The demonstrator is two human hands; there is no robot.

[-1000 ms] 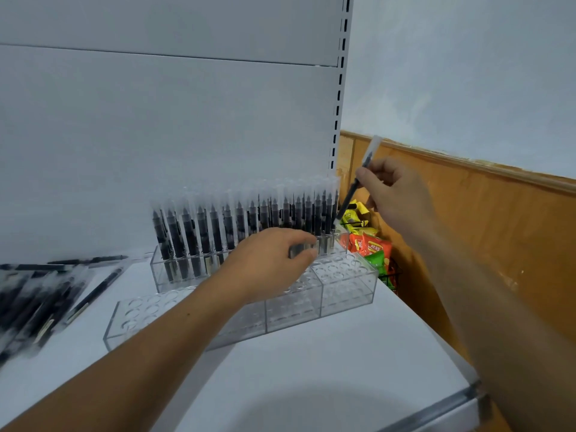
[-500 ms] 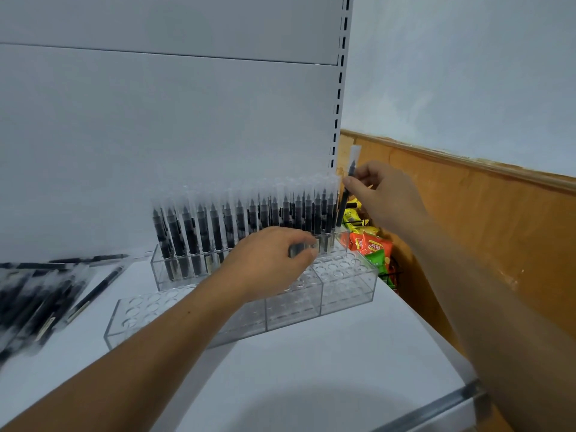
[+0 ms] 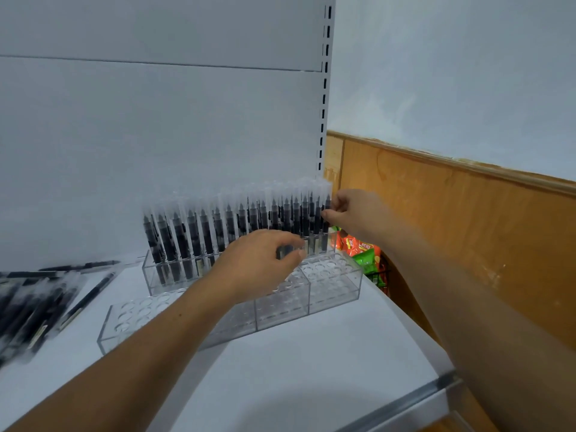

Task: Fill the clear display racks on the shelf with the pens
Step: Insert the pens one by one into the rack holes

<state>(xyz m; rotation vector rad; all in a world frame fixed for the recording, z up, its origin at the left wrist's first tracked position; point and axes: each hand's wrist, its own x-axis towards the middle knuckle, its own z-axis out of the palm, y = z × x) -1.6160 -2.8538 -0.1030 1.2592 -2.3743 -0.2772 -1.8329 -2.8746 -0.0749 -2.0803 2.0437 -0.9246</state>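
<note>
- Your right hand [image 3: 352, 213] pinches a pen [image 3: 326, 202] between thumb and fingertips at the 3 o'clock end of the rear rack [image 3: 174, 272]. The pen stands nearly upright among the last holes, so I judge you are seating it.
- Your left hand [image 3: 258, 263] lies over the front rack [image 3: 336, 285], at its 12 o'clock edge where the two racks meet. Its fingers curl round something grey. I cannot tell whether that is a rack edge or a pen.
- The rear rack looks close to full, with capped pens standing from end to end. The front rack shows only open holes, so I put the task at roughly half done.
- For the next move, release the pen once it sits at the bottom, then reach to 9 o'clock for the loose pens [image 3: 37, 304]. Drop each one straight into a hole. The clear rack may slide, so a steadying hand helps.
- The shelf [image 3: 296, 363] is white, with a metal lip at 5 o'clock and a white back panel [image 3: 156, 135] at 12 o'clock.
- At 3 o'clock a wooden panel [image 3: 452, 229] runs under a pale wall [image 3: 452, 73]. Snack packets [image 3: 361, 254] sit just past the shelf's right end.
</note>
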